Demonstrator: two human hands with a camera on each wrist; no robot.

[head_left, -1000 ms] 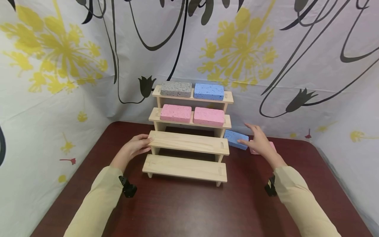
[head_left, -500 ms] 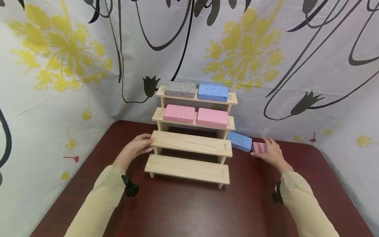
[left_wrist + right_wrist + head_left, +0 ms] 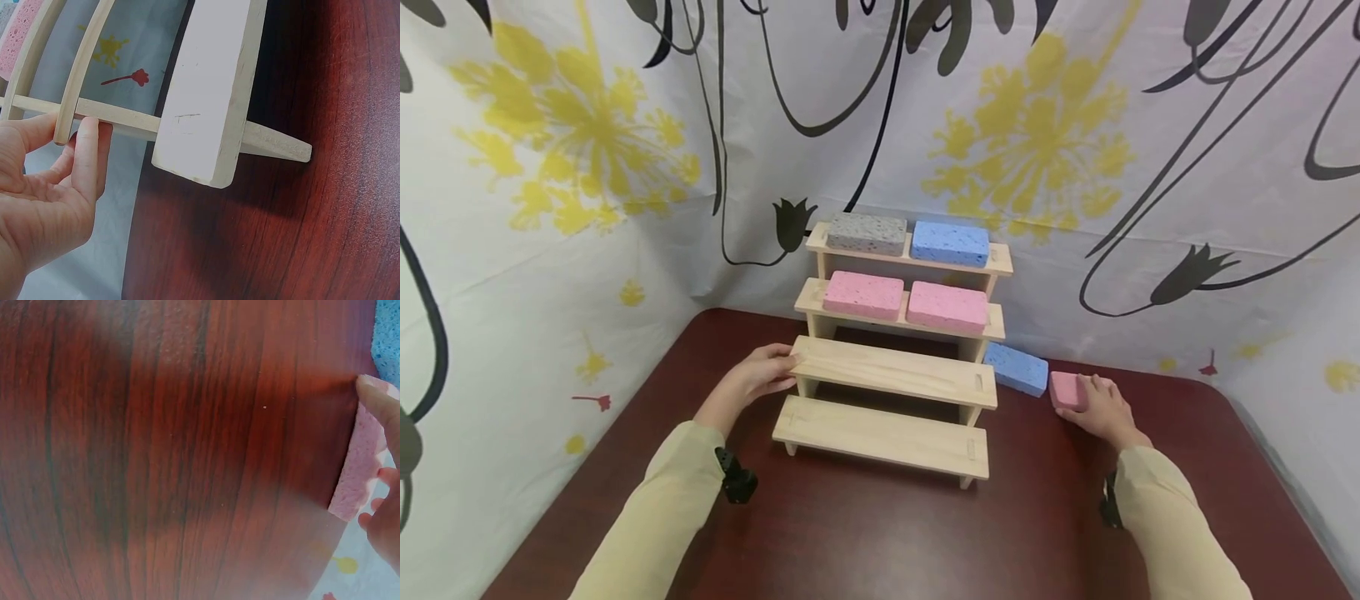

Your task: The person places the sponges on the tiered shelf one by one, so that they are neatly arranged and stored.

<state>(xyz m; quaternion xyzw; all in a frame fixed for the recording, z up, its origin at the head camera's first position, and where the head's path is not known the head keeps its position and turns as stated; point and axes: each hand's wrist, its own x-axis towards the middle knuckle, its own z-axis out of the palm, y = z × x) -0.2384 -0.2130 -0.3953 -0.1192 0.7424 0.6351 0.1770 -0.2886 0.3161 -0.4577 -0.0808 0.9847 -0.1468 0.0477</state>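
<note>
My left hand (image 3: 749,380) pinches the left end of the third tier of a pale wooden stepped shelf (image 3: 887,372); the left wrist view shows the fingers (image 3: 86,159) under the board's edge. On the right, my right hand (image 3: 1101,408) grips a pink sponge (image 3: 1066,392) lying on the table, and covers its right part. In the right wrist view the thumb (image 3: 378,406) is at one end of that pink sponge (image 3: 357,464), with fingertips curled at its far side. A blue sponge (image 3: 1017,369) lies between it and the shelf.
On the top tier sit a grey sponge (image 3: 867,233) and another blue sponge (image 3: 950,243). Below them, the second tier bears two pink sponges, a left one (image 3: 863,295) and a right one (image 3: 947,307). A patterned cloth (image 3: 1000,108) hangs behind the dark red table (image 3: 865,533).
My right hand has moved from above the blue sponge, rightward and down, onto the pink sponge and taken hold of it. My left hand stays at the shelf's end. The head view has shifted slightly.
</note>
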